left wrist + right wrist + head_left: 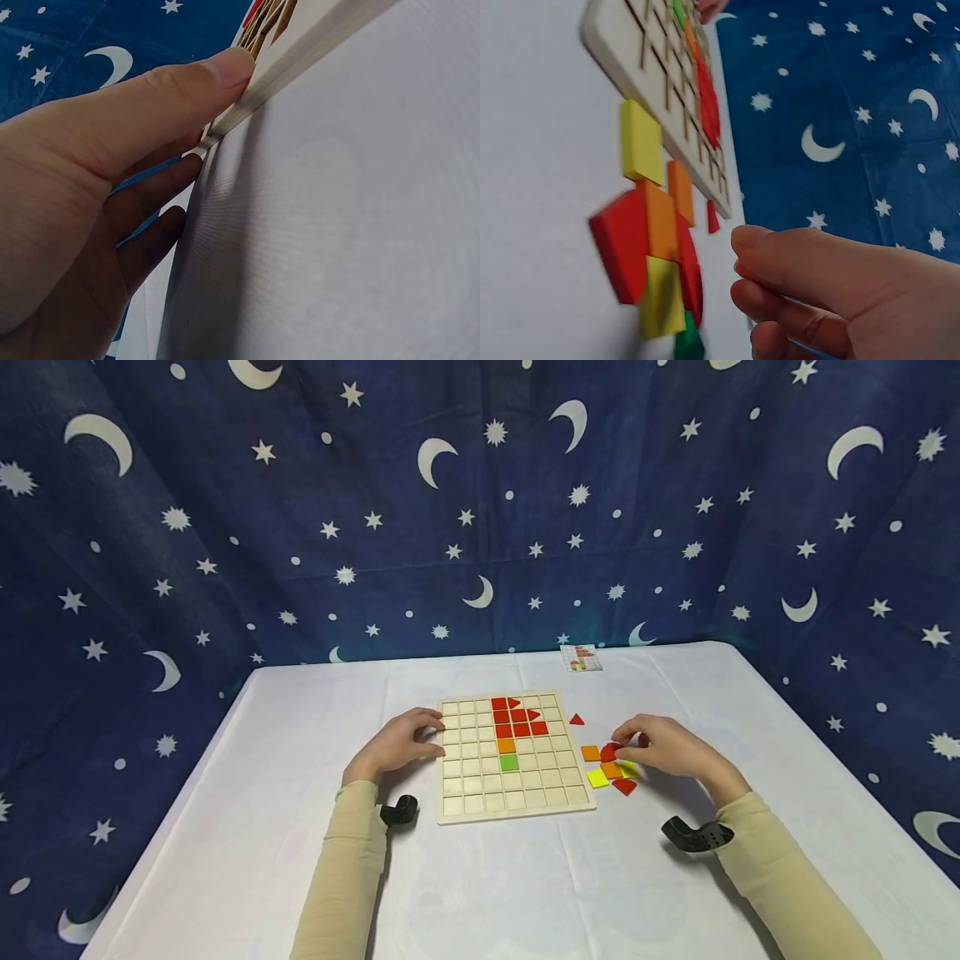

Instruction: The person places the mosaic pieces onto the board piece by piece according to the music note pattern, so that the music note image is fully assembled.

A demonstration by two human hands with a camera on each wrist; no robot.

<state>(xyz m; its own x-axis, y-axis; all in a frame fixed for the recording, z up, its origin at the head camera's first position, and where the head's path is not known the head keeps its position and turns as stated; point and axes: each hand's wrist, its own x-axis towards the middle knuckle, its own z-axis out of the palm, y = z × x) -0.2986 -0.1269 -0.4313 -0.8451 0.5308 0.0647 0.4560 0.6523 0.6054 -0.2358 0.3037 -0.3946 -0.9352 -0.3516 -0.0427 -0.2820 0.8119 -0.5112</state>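
Observation:
A pale wooden grid board (468, 789) lies flat, with red, orange and green pieces set in its squares. My left hand (395, 743) rests at the board's left edge, its thumb and fingers spread along that side. In the left wrist view the thumb (176, 90) overlaps the edge. My right hand (667, 747) hovers over loose pieces right of the board, fingers bent. A red piece (610, 752) lies under its fingertips in the head view. The right wrist view shows the thumb (780, 251) and fingers close together, with no piece visible between them.
Loose orange (591, 753), yellow (597, 778) and red pieces (625, 787) cluster right of the board. A green piece (690, 341) shows beside them. A red triangle (577, 720) lies farther back. A pattern card (581, 657) lies near the table's back edge, before the blue curtain (390, 593).

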